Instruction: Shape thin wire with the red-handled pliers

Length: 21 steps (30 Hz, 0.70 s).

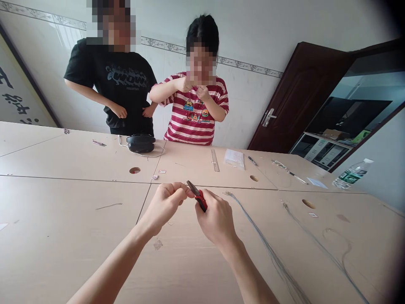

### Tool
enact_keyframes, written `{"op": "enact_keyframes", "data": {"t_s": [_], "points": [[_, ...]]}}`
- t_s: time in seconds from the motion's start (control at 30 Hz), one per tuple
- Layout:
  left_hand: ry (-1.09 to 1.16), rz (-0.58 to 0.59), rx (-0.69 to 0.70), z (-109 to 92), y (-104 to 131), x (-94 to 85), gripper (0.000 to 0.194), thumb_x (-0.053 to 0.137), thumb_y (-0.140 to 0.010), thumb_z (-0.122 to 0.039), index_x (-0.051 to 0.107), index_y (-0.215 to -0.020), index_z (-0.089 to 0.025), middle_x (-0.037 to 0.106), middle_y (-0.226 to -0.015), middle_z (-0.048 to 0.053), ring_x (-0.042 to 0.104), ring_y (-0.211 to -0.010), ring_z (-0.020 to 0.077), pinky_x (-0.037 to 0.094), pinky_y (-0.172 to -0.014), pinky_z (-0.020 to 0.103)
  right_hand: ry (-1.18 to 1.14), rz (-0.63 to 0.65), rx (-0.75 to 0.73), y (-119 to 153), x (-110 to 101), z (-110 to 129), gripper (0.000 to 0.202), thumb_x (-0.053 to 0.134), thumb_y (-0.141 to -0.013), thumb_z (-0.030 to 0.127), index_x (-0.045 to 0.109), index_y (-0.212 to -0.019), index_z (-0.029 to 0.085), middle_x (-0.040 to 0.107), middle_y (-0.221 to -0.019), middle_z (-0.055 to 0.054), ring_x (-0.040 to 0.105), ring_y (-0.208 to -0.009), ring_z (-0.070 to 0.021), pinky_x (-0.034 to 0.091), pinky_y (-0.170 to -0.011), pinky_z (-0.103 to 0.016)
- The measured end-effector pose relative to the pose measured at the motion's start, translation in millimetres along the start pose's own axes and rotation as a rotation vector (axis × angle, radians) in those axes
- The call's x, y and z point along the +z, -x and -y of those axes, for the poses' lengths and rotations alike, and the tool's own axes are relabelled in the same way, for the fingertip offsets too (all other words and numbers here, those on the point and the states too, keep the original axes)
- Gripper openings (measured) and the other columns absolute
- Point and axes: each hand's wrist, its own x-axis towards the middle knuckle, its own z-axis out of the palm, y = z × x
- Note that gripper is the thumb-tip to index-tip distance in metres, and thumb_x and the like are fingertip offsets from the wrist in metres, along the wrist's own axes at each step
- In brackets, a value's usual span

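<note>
In my right hand [218, 215] are small pliers [200, 199] with red and black handles, their dark jaws pointing up and to the left. My left hand [167, 202] is closed in a pinch just left of the jaws; whatever its fingertips hold is too small to make out. Both hands are raised over the middle of the wooden table [79, 253]. To the right of my right hand lies a bundle of thin grey cords [253, 223] with metal ends.
A second cord bundle [310, 232] lies farther right, near a water bottle [352, 174]. Across the table are a black device [141, 143] with a white cable, a ruler [215, 160], a plastic bag [234, 159] and a pen [252, 161]. Two people stand behind it.
</note>
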Motion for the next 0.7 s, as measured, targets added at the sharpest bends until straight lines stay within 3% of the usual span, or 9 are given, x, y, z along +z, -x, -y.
{"op": "enact_keyframes", "data": {"t_s": [0.13,0.33,0.7], "points": [[-0.016,0.016,0.017,1,-1,-0.1,0.019,0.049,-0.076,-0.024,0.066,-0.071,-0.019,0.035,-0.058,-0.003,0.028,-0.056,0.0113,0.025,-0.052,0.025,-0.004,0.001,-0.003,0,-1,1,0.017,0.049,-0.077,0.009,0.059,-0.083,0.021,0.065,-0.070,0.000,0.056,-0.059,-0.0153,0.028,-0.052,-0.024],[-0.087,-0.070,0.117,5,-3,4.4,0.021,0.044,-0.074,-0.022,0.059,-0.060,-0.018,0.034,-0.053,-0.003,0.024,-0.051,0.0101,0.019,-0.048,0.026,0.017,-0.011,-0.021,1,-2,3,0.013,0.049,-0.079,0.012,0.059,-0.082,0.021,0.066,-0.072,-0.001,0.057,-0.060,-0.0159,0.028,-0.053,-0.024],[-0.027,-0.179,0.170,12,-5,13.7,0.020,0.044,-0.070,-0.022,0.059,-0.058,-0.017,0.033,-0.049,-0.004,0.024,-0.048,0.0085,0.019,-0.046,0.024,-0.005,-0.002,-0.007,-1,-3,2,0.011,0.049,-0.080,0.014,0.058,-0.079,0.021,0.063,-0.068,0.000,0.054,-0.058,-0.0149,0.026,-0.052,-0.023]]}}
